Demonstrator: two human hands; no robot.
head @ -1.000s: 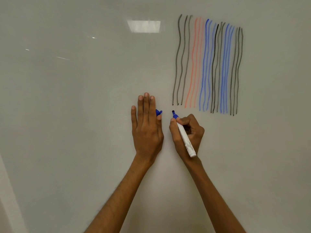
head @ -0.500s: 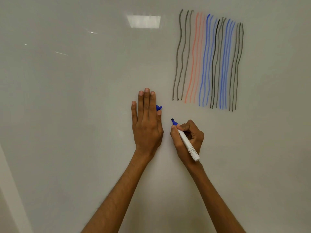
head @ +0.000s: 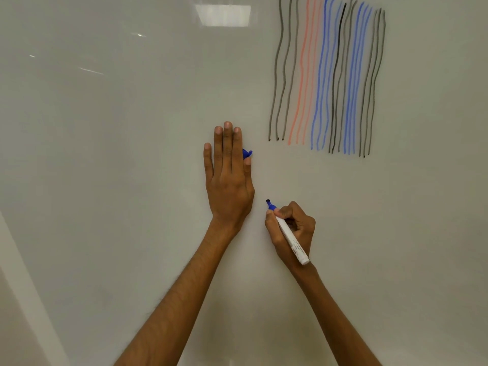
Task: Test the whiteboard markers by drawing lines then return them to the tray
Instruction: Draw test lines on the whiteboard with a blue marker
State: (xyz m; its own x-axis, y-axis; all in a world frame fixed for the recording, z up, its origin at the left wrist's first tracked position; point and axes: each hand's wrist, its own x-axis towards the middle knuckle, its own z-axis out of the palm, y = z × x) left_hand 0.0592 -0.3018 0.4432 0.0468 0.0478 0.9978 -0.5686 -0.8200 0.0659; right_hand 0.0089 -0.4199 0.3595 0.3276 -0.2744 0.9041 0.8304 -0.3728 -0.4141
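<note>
My right hand (head: pixel 293 228) grips an uncapped blue whiteboard marker (head: pixel 293 243) like a pen. Its white barrel slants down to the right, and its tip (head: pixel 268 201) points up-left, close to the whiteboard (head: pixel 105 154). Whether the tip touches the board is unclear. My left hand (head: pixel 228 178) lies flat on the board with straight fingers. The marker's blue cap (head: pixel 247 153) pokes out between its thumb and index finger. Several wavy vertical test lines (head: pixel 327 75) in grey, orange, blue and black fill the upper right. No tray is in view.
A ceiling light's reflection (head: pixel 223 15) shows on the board near the top. The board's pale left edge (head: pixel 23 273) runs diagonally at the lower left.
My right hand has moved down with the marker, away from the bottom ends of the lines. The left hand stays flat on the board. The lines sit higher in view.
</note>
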